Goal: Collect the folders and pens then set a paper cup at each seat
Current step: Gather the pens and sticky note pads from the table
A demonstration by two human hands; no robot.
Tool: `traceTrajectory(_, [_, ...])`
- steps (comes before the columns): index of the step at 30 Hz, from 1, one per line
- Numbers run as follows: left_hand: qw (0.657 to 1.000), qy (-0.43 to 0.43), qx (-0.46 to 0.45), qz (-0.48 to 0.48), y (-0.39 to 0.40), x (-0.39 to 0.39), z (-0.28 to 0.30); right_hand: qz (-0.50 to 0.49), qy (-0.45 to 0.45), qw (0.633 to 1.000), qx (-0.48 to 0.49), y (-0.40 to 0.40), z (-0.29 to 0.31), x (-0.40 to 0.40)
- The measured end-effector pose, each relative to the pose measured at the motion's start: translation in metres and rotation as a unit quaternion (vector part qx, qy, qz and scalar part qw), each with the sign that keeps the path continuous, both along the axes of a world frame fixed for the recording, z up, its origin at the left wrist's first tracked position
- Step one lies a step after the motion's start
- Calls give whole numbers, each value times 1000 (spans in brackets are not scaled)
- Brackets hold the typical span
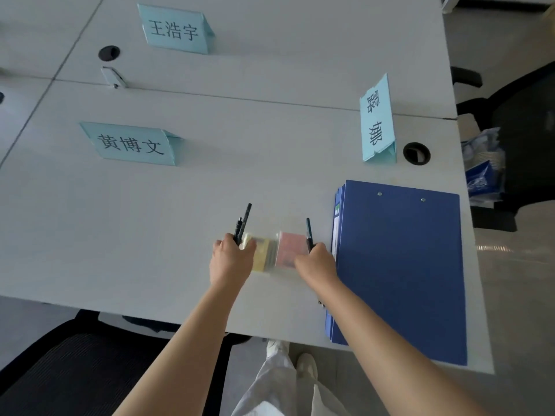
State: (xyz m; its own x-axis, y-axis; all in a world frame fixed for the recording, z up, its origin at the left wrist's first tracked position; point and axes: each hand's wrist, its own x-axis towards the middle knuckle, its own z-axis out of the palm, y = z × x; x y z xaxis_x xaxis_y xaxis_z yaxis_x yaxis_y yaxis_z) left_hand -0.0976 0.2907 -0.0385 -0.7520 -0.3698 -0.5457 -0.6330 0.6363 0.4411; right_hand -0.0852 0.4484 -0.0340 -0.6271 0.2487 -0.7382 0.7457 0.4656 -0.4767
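My left hand [231,259] grips black pens [242,223] | my right hand [315,261] grips one black pen [308,234] | stacked blue plastic folders [399,265] lie at the pale grey table's [120,235] near right corner.

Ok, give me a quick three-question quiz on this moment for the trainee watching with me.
1. True or false: the left hand holds pens.
2. Where is the blue folder stack: A) right of both hands, B) behind the name cards, C) on the chair?
3. How many light blue name cards stand on the table?

Key: 1 true. 2 A. 3 three. The right hand also holds a pen.
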Motion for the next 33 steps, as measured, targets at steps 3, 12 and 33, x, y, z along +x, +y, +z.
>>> traceTrajectory(3, [996, 4, 88, 11, 20, 2, 6, -25, 9, 998, -55, 11, 10, 6])
traceTrajectory(12, [953, -73, 294, 28, 88, 6, 15, -103, 27, 992, -63, 35, 25, 9])
traceTrajectory(33, [930, -56, 357, 74, 76, 29, 34, -97, 82, 988, -86, 51, 48, 34])
